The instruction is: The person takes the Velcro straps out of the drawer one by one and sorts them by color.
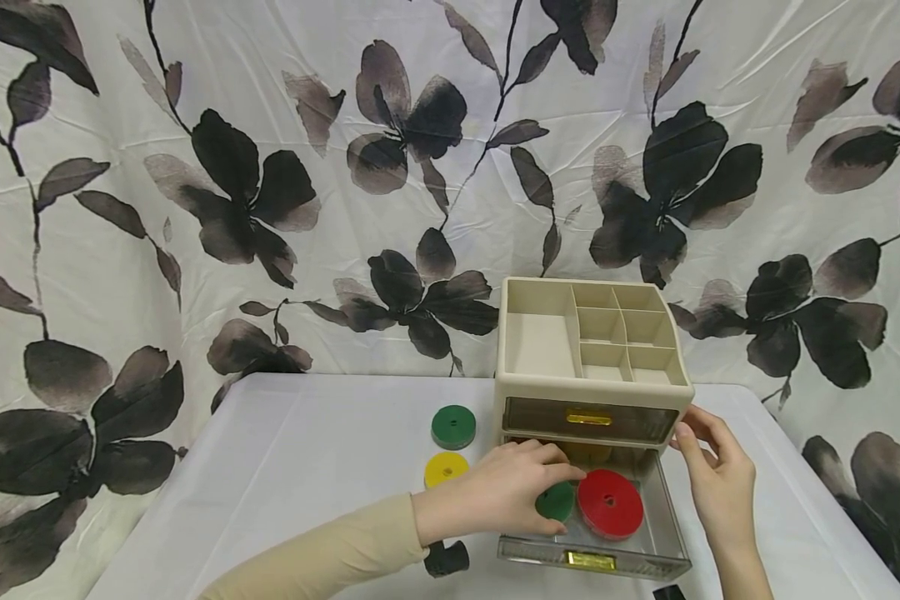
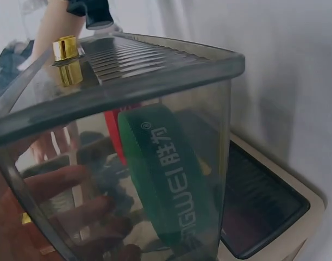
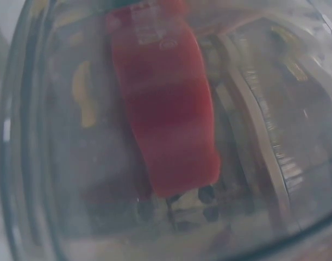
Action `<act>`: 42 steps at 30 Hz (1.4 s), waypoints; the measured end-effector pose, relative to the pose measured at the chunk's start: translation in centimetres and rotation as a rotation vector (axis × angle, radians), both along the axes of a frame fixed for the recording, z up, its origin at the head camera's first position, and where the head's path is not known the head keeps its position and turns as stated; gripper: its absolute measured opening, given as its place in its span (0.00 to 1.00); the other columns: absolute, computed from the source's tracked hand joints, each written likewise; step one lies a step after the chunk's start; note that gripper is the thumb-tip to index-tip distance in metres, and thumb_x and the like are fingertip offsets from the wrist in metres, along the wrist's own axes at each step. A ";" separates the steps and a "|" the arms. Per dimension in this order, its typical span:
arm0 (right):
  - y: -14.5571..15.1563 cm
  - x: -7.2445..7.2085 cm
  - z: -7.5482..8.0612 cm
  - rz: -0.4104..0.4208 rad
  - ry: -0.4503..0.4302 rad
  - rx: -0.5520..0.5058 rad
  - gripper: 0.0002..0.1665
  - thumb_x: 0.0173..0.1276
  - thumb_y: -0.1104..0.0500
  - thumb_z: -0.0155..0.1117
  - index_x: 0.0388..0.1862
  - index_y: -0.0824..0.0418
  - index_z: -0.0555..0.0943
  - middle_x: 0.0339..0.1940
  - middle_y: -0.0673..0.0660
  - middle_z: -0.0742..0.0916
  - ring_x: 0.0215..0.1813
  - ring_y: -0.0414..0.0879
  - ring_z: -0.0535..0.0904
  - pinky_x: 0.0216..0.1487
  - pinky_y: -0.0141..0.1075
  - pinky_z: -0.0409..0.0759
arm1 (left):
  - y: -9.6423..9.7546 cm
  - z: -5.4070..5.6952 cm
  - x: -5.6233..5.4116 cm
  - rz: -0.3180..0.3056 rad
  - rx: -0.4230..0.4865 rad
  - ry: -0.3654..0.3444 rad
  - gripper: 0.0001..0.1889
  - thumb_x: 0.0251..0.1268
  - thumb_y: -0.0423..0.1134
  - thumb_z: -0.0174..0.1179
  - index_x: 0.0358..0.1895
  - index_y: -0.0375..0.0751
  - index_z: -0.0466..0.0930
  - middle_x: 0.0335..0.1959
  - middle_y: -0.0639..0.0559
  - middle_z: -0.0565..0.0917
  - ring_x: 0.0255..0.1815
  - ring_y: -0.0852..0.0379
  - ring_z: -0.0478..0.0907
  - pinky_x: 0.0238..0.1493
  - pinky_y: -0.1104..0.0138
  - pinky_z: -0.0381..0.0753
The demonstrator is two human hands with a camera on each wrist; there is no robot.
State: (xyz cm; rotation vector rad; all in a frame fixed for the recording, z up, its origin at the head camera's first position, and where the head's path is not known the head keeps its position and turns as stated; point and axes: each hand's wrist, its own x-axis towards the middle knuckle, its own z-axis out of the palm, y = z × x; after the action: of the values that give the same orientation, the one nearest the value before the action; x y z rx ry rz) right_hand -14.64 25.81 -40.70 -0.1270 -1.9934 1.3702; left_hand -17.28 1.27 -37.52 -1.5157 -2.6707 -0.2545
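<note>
My left hand [image 1: 506, 483] reaches into the pulled-out clear drawer [image 1: 660, 500], thumb and index finger curled around a green roll of tape [image 1: 555, 502]. Through the drawer wall in the left wrist view, white lettering shows on the green roll's [image 2: 166, 168] rim, with fingers [image 2: 81, 212] beside it. A larger red roll [image 1: 610, 503] lies to its right; the right wrist view shows this red roll [image 3: 166, 103] through clear plastic. My right hand [image 1: 723, 475] touches the right side of the cream drawer cabinet [image 1: 498, 367], thumb at its front corner.
Left of the cabinet, a green roll [image 1: 453, 427] and a yellow roll [image 1: 446, 471] lie on the white table [image 1: 307, 450]. Dark objects [image 1: 447, 559] sit by the left sleeve. The cabinet's upper drawer [image 1: 540, 418] is closed. Behind hangs a floral cloth [image 1: 495, 208].
</note>
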 end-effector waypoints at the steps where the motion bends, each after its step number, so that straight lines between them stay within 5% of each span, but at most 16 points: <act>1: 0.0 0.0 0.0 0.000 0.001 0.000 0.17 0.68 0.67 0.58 0.56 0.69 0.78 0.42 0.31 0.81 0.40 0.26 0.80 0.39 0.16 0.77 | 0.0 -0.1 0.0 0.004 -0.010 0.004 0.30 0.52 0.57 0.69 0.60 0.56 0.77 0.51 0.59 0.81 0.48 0.64 0.76 0.42 0.79 0.73; 11: 0.1 0.1 0.0 -0.004 0.003 -0.012 0.17 0.68 0.67 0.58 0.55 0.70 0.78 0.42 0.31 0.81 0.39 0.25 0.80 0.39 0.17 0.78 | 0.3 -0.7 0.0 0.024 -0.100 0.095 0.31 0.50 0.62 0.68 0.60 0.59 0.77 0.49 0.61 0.81 0.47 0.63 0.75 0.45 0.76 0.73; 42: 0.0 0.0 0.2 0.006 0.001 -0.017 0.16 0.68 0.68 0.58 0.55 0.70 0.78 0.42 0.31 0.81 0.39 0.26 0.80 0.40 0.18 0.78 | 0.1 -0.9 -0.3 0.020 -0.129 0.089 0.29 0.48 0.59 0.70 0.56 0.60 0.79 0.45 0.61 0.82 0.40 0.65 0.74 0.35 0.79 0.63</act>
State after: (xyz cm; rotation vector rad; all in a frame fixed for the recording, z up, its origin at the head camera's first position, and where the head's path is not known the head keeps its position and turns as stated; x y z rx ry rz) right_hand -14.62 25.79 -40.53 -0.1281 -1.9829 1.3905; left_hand -17.59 1.38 -38.38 -1.4944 -2.6774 -0.0140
